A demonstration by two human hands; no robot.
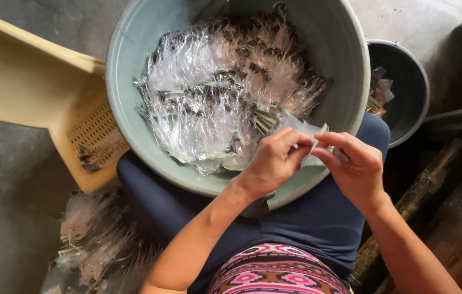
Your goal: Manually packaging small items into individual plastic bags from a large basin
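Plastic packet is being pinched by left hand and right hand, fingers closed, right of centre; both are hovering over basin rim; basin is holding more packets.

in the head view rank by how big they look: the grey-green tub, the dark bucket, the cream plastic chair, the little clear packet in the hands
1. Grey-green tub, nearest the camera.
2. Cream plastic chair, partly cut off, so unsure.
3. Dark bucket, partly hidden.
4. Clear packet, pinched by left hand and right hand.

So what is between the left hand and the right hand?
In the head view, a small clear plastic bag lies between the left hand and right hand; both pinch it.
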